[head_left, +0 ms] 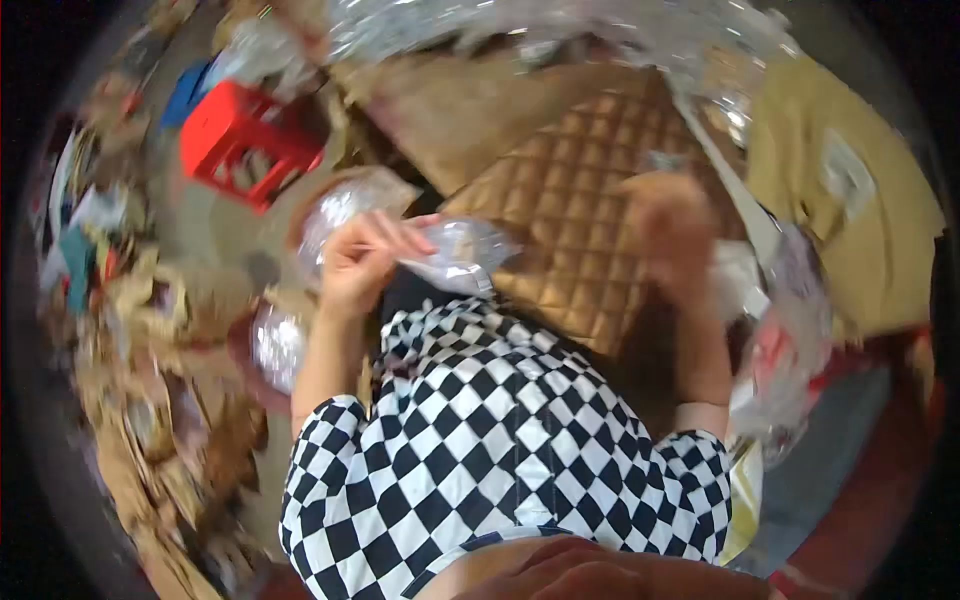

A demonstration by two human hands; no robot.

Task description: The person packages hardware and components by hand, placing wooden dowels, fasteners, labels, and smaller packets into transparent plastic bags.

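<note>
My left hand [365, 258] has its fingers closed on a clear plastic piece [455, 252], crumpled-looking and shiny, held just above my lap. Whether it is a bottle or packaging I cannot make out. My right hand [672, 225] is smeared by motion over a brown quilted surface [570, 190], so its fingers do not show clearly. Close to its fingertips is a small greyish thing [665, 160], too blurred to name.
A red plastic stool [235, 140] stands at the upper left. Clear plastic [560, 25] is heaped along the far side. Torn cardboard scraps [170, 410] cover the left floor. Round containers holding clear plastic [278, 345] sit by my left arm. At right is a tan box or sack [840, 190].
</note>
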